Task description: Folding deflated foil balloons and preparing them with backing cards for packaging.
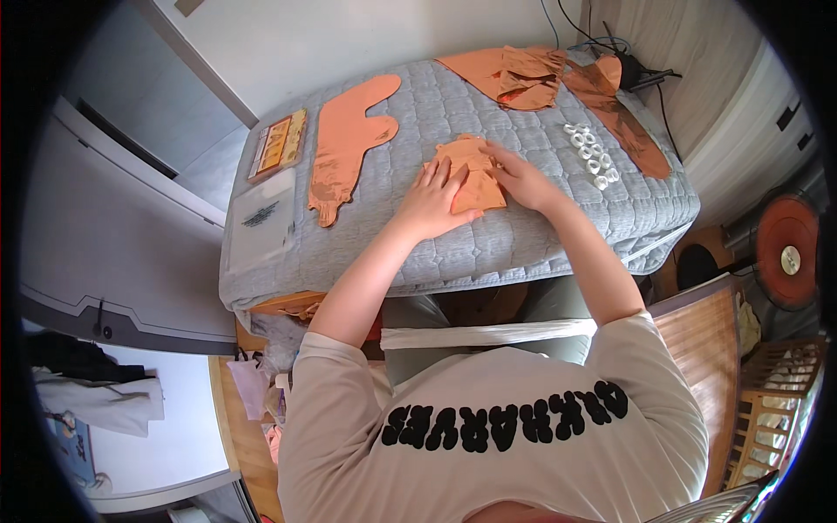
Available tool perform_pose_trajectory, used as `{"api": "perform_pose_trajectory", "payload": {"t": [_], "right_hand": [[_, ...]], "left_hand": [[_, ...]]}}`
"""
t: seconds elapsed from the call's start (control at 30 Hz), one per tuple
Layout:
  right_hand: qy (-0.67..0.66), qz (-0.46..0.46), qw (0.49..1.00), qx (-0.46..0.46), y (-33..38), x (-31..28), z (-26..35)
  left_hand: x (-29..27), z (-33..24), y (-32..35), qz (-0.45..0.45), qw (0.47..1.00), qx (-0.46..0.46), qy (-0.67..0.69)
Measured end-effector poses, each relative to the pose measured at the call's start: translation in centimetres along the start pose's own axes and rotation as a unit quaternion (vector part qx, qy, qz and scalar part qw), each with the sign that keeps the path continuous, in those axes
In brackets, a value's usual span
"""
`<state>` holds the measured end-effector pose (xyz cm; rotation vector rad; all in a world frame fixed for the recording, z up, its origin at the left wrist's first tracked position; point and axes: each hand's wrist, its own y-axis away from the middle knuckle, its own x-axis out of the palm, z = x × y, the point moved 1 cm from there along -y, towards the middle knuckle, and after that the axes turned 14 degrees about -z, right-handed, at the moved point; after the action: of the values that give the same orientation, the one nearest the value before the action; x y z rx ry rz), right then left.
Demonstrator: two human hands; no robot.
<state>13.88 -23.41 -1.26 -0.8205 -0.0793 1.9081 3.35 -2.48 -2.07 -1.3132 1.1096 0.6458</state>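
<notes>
Your left hand (429,199) lay spread flat, unclenched, on the folded orange foil balloon (481,190) midway between the mattress (420,112)'s front and back edges, your bent right hand (523,181) touched its right side, any pinch hidden, and uneven pressure could have creased the foil.

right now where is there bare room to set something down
On the grey quilted mattress: between the long copper foil shape and the left hand, and toward the near right corner, nearer than the small white rings. Crowded: the left edge, with the flat yellow-red packet and clear plastic pouch, and the far right, with copper foil pieces.
</notes>
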Motion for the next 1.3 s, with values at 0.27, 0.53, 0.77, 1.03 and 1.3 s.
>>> {"api": "perform_pose_trajectory", "payload": {"t": [0.27,0.53,0.77,1.03,1.3], "right_hand": [[0.113,0.029,0.960,-0.253,2.9,-3.8,1.6],[0.128,-0.012,0.929,-0.348,2.3,-3.3,2.2],[0.078,-0.008,0.949,-0.306,4.5,-5.6,6.6],[-0.128,-0.027,0.991,-0.024,5.1,-5.0,10.5],[-0.047,0.031,0.991,0.120,0.5,0.1,3.3]], "left_hand": [[0.3,0.8,0.2,0.010,0.999,-0.031,0.043],[-0.7,0.7,0.3,-0.028,0.998,-0.011,0.060],[-5.9,-3.4,2.9,-0.150,0.976,0.109,0.110],[-12.4,-1.7,-0.1,0.070,0.946,-0.094,0.302],[-5.2,3.6,-2.8,0.156,0.940,-0.140,0.269]]}}
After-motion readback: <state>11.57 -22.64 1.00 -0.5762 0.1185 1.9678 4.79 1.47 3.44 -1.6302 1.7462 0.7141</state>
